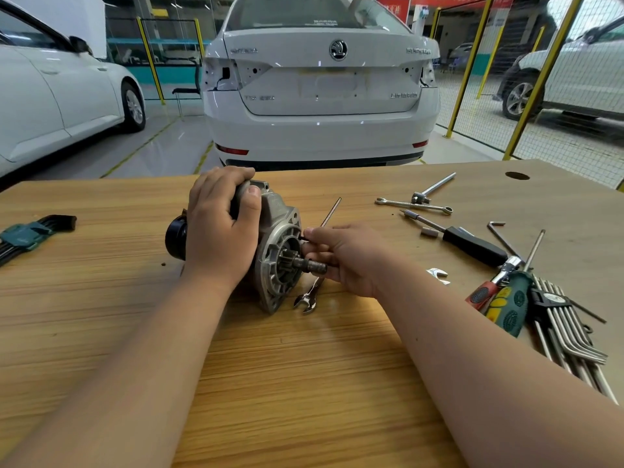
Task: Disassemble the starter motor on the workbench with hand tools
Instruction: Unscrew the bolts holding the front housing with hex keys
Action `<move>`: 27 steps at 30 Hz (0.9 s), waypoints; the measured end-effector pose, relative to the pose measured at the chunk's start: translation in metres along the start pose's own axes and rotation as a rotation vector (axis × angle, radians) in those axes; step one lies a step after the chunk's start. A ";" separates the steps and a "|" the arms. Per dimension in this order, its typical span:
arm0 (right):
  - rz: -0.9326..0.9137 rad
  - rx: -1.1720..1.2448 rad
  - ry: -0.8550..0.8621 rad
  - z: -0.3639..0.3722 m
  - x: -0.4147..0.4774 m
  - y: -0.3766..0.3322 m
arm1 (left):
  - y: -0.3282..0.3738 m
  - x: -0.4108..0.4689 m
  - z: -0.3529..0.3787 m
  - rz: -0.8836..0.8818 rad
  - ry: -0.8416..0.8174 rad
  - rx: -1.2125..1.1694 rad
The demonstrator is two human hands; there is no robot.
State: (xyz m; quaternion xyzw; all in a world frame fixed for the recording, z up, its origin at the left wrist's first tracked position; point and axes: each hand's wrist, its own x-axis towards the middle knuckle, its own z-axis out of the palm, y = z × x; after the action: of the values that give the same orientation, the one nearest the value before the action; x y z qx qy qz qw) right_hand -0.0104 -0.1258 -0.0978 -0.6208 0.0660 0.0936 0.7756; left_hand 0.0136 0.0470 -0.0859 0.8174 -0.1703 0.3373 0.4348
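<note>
1. The starter motor [270, 255] lies on its side near the middle of the wooden bench [304, 383]. Its black end cap points left and its grey flanged nose faces right.
2. The left hand [219, 231] lies over the top of the motor body. Its fingers curl down the far side and its thumb presses on the grey housing, so it grips the motor from above.
3. The right hand [347, 256] is just beside the nose, touching or almost touching the flange. Its thumb and fingertips pinch a thin hex key [331, 211].
4. The key's lower end meets the flange face at the upper right of the rim. Its long arm slants up and away from the motor. Whether the tip is seated in a bolt cannot be told.
5. The motor's pinion shaft [312, 265] juts out to the right, in front of the right hand's curled fingers.
6. An open-end spanner [306, 300] lies flat on the bench just beside the flange, its handle running under the right hand.
7. A folding hex key set [28, 236] lies well apart at the left edge.
8. To the right lie a combination spanner [413, 206], a black-handled screwdriver [472, 246], a green and yellow screwdriver [510, 307] and a fan of long hex keys [570, 336].
9. Beyond the bench stands a white car [320, 103], rear end toward the bench.
</note>
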 end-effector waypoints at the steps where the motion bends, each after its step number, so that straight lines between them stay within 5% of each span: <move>1: -0.016 -0.057 0.014 0.000 0.000 0.000 | 0.000 0.000 0.000 0.003 0.001 0.001; 11: -0.237 -0.789 0.083 -0.001 -0.006 0.000 | -0.004 -0.009 -0.003 0.005 -0.010 0.007; 27: -0.088 -0.280 0.072 0.006 -0.001 0.001 | -0.012 -0.019 -0.001 -0.003 0.004 0.047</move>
State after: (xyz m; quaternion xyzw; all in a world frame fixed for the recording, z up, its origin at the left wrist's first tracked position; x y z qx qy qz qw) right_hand -0.0115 -0.1202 -0.0975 -0.7281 0.0528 0.0452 0.6820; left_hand 0.0065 0.0547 -0.1060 0.8270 -0.1601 0.3423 0.4163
